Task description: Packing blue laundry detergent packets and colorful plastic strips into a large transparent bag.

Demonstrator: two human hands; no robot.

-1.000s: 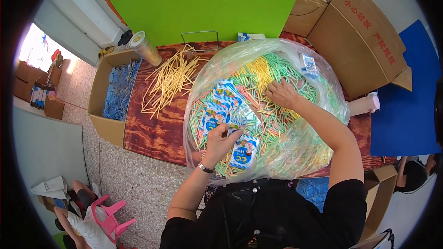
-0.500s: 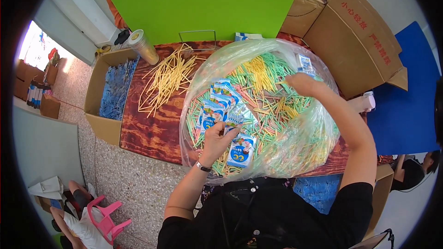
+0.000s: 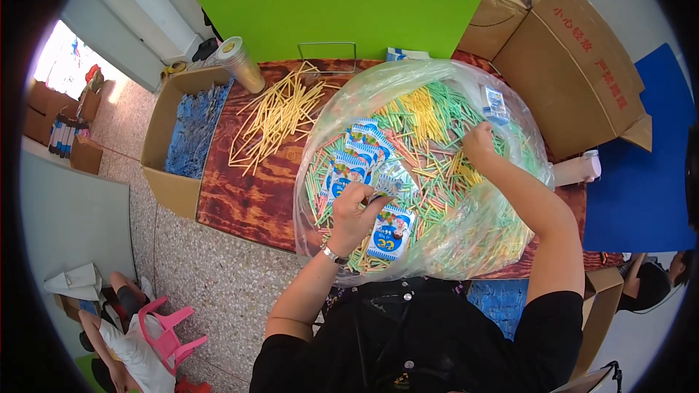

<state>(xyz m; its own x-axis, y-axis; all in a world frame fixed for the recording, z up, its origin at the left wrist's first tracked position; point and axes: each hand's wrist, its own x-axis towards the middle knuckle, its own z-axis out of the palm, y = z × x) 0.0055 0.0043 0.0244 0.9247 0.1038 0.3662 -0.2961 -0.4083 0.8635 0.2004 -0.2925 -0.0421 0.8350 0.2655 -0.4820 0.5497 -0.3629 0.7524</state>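
Observation:
A large clear plastic bag [image 3: 480, 229] lies spread open, full of thin pastel sticks [image 3: 422, 118] in green, yellow and pink. My left hand [image 3: 354, 215] is pinched over the near left part of the pile; what lies between its thumb and fingers is too small to make out. Beside it are overlapping blue-and-white packets [image 3: 349, 169], and a single packet [image 3: 391, 233] rests just below its fingertips. On the bag's right side, my right hand [image 3: 478, 144] has its fingers curled down into the sticks. Its fingertips are partly hidden, so what they grip cannot be seen.
Loose yellow sticks [image 3: 284, 109] lie left of the bag, near a clear cylindrical tub [image 3: 242, 65]. A carton of blue wrappers [image 3: 171, 189] stands at the left edge, a large open carton [image 3: 575, 73] at the right. Behind rises a green panel [image 3: 335, 7].
My right hand has drawn nearer to me, its fingers lower among the sticks. My left hand stays pinched near the packets. The whole view has shifted slightly.

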